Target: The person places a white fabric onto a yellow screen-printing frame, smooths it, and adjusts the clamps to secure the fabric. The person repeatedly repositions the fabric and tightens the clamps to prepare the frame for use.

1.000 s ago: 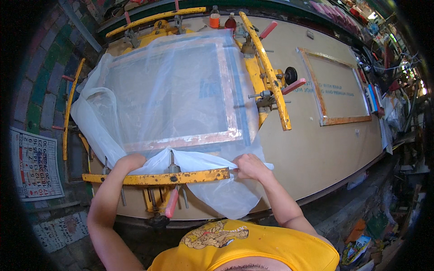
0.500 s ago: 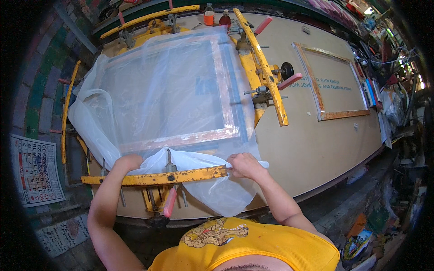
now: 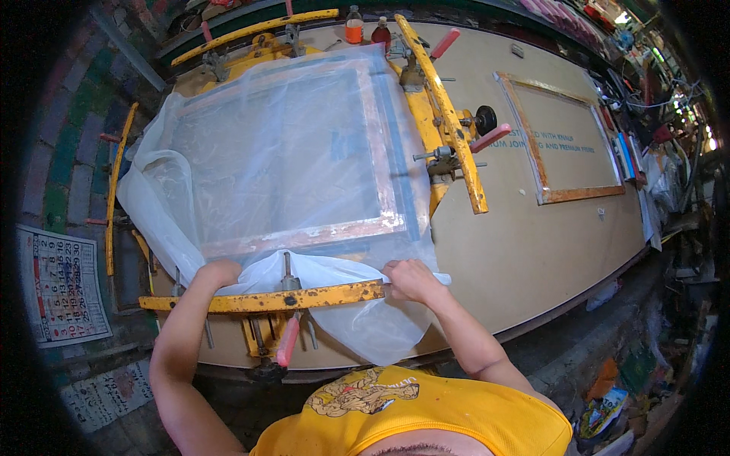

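Observation:
A sheer white mesh fabric (image 3: 274, 159) lies over a rectangular wooden frame (image 3: 304, 235), which shows through it. Its near edge is bunched up along a yellow metal clamp bar (image 3: 251, 302) with a pink-handled clamp (image 3: 288, 340). At the left part of this bar my left hand (image 3: 220, 273) is closed on the mesh edge, its fingertips partly hidden. By the bar's right end my right hand (image 3: 411, 280) grips the same edge in a fist, and a short tail of cloth sticks out past it. A loose flap of mesh (image 3: 376, 330) hangs below the bar.
More yellow clamp bars stand at the right (image 3: 445, 114), back (image 3: 255, 36) and left (image 3: 122, 186). A bare wooden frame (image 3: 582, 195) lies on the board-topped table (image 3: 487, 266). Two small bottles (image 3: 353, 29) stand at the back. A calendar (image 3: 65, 285) hangs at left.

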### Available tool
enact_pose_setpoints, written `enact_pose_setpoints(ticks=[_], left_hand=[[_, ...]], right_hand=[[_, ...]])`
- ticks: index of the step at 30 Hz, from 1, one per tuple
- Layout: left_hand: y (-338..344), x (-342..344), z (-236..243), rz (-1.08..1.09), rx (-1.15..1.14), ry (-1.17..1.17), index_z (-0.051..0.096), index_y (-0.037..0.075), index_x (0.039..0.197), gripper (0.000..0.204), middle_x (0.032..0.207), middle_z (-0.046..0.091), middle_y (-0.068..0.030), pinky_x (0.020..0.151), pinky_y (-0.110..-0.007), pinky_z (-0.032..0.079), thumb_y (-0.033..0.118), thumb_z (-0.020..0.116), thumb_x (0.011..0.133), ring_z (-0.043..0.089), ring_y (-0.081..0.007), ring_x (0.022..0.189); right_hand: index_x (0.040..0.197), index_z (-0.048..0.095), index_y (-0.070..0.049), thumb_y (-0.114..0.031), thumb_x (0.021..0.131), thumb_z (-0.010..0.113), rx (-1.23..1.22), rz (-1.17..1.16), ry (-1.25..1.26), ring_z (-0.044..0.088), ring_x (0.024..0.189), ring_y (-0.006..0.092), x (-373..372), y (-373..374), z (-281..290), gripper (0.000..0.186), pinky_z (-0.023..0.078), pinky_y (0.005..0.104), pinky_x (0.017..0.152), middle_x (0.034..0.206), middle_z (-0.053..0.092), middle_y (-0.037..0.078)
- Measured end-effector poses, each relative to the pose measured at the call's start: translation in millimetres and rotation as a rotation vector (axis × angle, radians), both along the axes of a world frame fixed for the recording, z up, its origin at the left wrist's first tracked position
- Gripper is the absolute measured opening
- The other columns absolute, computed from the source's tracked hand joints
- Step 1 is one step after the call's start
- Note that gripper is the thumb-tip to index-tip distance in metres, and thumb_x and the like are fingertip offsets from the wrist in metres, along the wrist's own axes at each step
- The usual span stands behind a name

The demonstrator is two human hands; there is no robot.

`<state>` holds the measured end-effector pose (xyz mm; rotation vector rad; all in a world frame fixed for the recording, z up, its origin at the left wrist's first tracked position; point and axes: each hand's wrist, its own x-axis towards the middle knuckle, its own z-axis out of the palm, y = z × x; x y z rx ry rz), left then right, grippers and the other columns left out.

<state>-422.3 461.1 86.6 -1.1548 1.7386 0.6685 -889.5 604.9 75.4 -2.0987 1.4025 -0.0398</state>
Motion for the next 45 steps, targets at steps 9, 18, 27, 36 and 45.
enact_pose_setpoints(ticks=[9, 18, 27, 36, 45], left_hand=[[-12.3, -40.4, 83.7, 0.173, -0.066, 0.393, 0.062, -0.001, 0.127, 0.049, 0.129, 0.063, -0.0252, 0.101, -0.041, 0.047, 0.018, 0.067, 0.083, 0.059, -0.0385, 0.123], [13.9, -76.1, 135.6, 0.2, -0.593, 0.802, 0.049, -0.004, 0.138, 0.054, 0.141, 0.05, -0.0262, 0.116, -0.041, 0.034, -0.003, 0.063, 0.086, 0.044, -0.0412, 0.135], [59.6, -145.3, 186.9, -0.033, -0.539, 0.874, 0.056, 0.0, 0.132, 0.044, 0.133, 0.057, -0.0202, 0.115, -0.042, 0.035, 0.009, 0.066, 0.09, 0.049, -0.0383, 0.13], [43.8, -241.3, 155.0, -0.244, -0.487, 1.09, 0.06, 0.0, 0.123, 0.036, 0.122, 0.063, -0.0181, 0.107, -0.047, 0.04, 0.01, 0.066, 0.089, 0.057, -0.0364, 0.117], [63.3, -306.6, 149.8, -0.4, -0.38, 1.07, 0.059, 0.0, 0.124, 0.037, 0.124, 0.061, -0.0186, 0.108, -0.046, 0.039, 0.012, 0.066, 0.09, 0.055, -0.0356, 0.12]], right_hand=[[0.13, 0.054, -0.005, -0.047, 0.079, 0.079, -0.004, -0.093, -0.016, 0.065, 0.103, 0.0398, -5.9, 6.0, 41.7, 0.07, 0.052, 0.0484, 0.09, 0.111, 0.066, 0.02], [0.147, 0.042, -0.005, -0.046, 0.083, 0.076, -0.214, -0.179, -0.082, 0.059, 0.116, 0.0392, -17.7, 12.8, 67.8, 0.083, 0.046, 0.0479, 0.099, 0.125, 0.059, 0.022], [0.092, 0.07, 0.0, -0.018, 0.089, 0.074, -0.675, -0.783, -0.326, 0.064, 0.06, 0.0274, -51.4, 21.6, 74.2, 0.019, 0.05, 0.0383, 0.056, 0.071, 0.065, 0.012], [0.105, 0.066, 0.003, -0.02, 0.088, 0.076, -0.908, -0.986, -0.324, 0.065, 0.08, 0.0248, -94.9, -22.7, 111.7, 0.031, 0.051, 0.0346, 0.069, 0.094, 0.066, 0.014], [0.104, 0.06, 0.003, -0.02, 0.085, 0.078, 0.205, -1.024, -0.941, 0.059, 0.057, 0.0145, -126.1, -89.6, 112.7, 0.035, 0.05, 0.0312, 0.051, 0.083, 0.062, 0.006]])
